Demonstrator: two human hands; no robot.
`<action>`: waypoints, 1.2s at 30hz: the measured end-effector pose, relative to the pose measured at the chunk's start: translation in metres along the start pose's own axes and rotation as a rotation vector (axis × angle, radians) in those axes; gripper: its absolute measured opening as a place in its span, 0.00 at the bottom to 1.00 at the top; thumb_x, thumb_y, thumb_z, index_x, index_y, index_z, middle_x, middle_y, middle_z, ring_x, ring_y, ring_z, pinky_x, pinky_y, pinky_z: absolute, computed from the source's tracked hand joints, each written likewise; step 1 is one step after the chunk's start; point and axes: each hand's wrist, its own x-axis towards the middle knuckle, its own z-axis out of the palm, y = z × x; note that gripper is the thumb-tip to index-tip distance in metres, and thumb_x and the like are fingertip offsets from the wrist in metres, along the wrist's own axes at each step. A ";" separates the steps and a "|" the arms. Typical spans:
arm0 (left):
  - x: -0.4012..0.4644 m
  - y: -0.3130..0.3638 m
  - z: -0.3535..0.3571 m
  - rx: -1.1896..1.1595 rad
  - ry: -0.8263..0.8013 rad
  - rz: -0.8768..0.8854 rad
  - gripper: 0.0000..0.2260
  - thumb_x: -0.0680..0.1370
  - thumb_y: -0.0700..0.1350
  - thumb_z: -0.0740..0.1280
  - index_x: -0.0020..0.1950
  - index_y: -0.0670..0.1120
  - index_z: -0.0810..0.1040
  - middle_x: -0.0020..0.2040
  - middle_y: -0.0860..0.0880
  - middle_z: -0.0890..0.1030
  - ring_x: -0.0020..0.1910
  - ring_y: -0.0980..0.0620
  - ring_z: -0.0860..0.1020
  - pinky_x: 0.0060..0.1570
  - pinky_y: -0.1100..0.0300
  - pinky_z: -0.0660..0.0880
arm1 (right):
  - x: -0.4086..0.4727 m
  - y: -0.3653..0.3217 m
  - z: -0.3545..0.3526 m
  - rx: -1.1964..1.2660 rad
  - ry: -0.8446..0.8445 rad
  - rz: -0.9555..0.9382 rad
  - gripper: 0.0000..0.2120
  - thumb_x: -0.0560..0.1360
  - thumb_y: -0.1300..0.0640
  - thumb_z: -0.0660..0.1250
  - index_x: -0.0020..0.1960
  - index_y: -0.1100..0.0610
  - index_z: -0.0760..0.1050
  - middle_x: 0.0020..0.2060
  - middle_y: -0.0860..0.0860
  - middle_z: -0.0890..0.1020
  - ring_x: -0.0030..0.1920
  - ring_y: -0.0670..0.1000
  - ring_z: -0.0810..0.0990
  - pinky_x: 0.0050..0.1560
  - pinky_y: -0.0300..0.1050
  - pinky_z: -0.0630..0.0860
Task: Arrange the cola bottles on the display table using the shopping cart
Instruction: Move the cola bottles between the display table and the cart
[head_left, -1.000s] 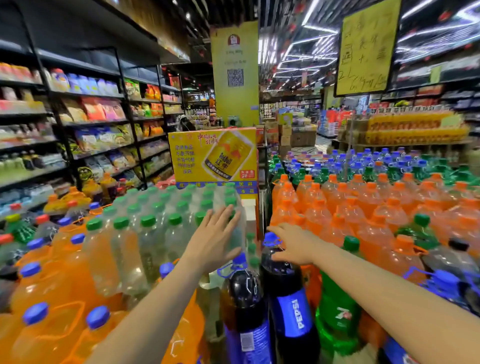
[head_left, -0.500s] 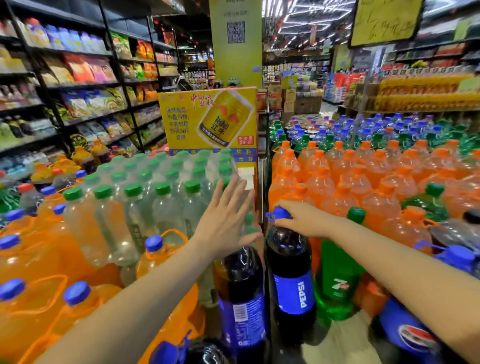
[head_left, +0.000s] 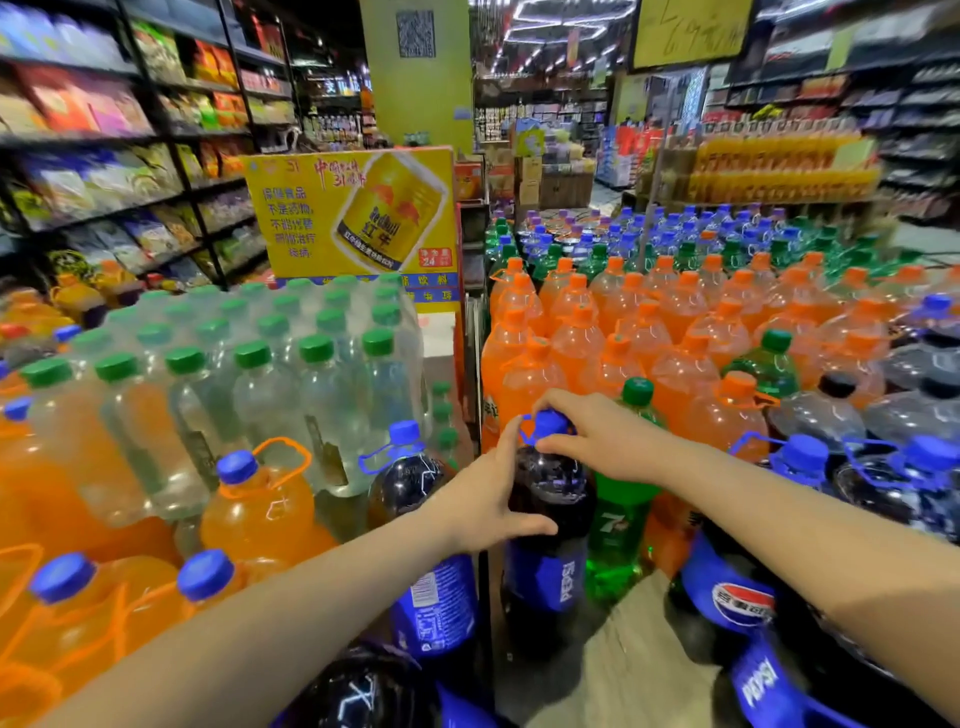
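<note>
A large dark Pepsi cola bottle (head_left: 548, 525) with a blue cap stands upright on the wooden display table (head_left: 618, 654). My right hand (head_left: 597, 434) pinches its cap from above. My left hand (head_left: 485, 501) wraps the bottle's shoulder from the left. A second cola bottle (head_left: 421, 525) stands just left of it, beyond a thin metal divider. More Pepsi bottles (head_left: 841, 493) crowd the right and lower edge. The shopping cart is not visible.
A green 7-Up bottle (head_left: 623, 499) touches the held bottle on its right. Orange soda bottles (head_left: 649, 332) fill the table behind. At left stand shrink-wrapped water bottles (head_left: 270, 374), orange drink jugs (head_left: 260, 504) and a yellow sign (head_left: 353, 213). Shelves line the left aisle.
My left hand has moved right from the left cola bottle and now grips the right bottle's shoulder. My right hand stays on its cap. The view tilted down.
</note>
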 end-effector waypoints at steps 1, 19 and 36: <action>0.002 -0.001 -0.002 -0.014 -0.006 0.005 0.55 0.71 0.55 0.76 0.79 0.46 0.36 0.74 0.43 0.69 0.71 0.46 0.70 0.68 0.54 0.66 | 0.001 0.000 0.000 -0.004 0.009 -0.005 0.12 0.77 0.51 0.66 0.59 0.52 0.71 0.46 0.51 0.78 0.42 0.50 0.77 0.45 0.46 0.73; 0.045 -0.016 -0.011 0.043 0.086 -0.040 0.54 0.71 0.51 0.78 0.80 0.43 0.40 0.77 0.40 0.61 0.73 0.43 0.65 0.70 0.50 0.65 | 0.040 0.023 0.006 0.030 0.138 -0.009 0.16 0.78 0.55 0.66 0.64 0.53 0.71 0.54 0.53 0.79 0.51 0.52 0.77 0.52 0.47 0.74; -0.108 -0.019 -0.123 0.865 0.146 0.127 0.28 0.75 0.62 0.57 0.64 0.45 0.79 0.62 0.42 0.79 0.59 0.42 0.80 0.54 0.51 0.78 | 0.043 -0.055 0.024 -0.172 0.075 -0.206 0.26 0.78 0.47 0.63 0.74 0.52 0.63 0.67 0.51 0.70 0.66 0.52 0.69 0.64 0.51 0.69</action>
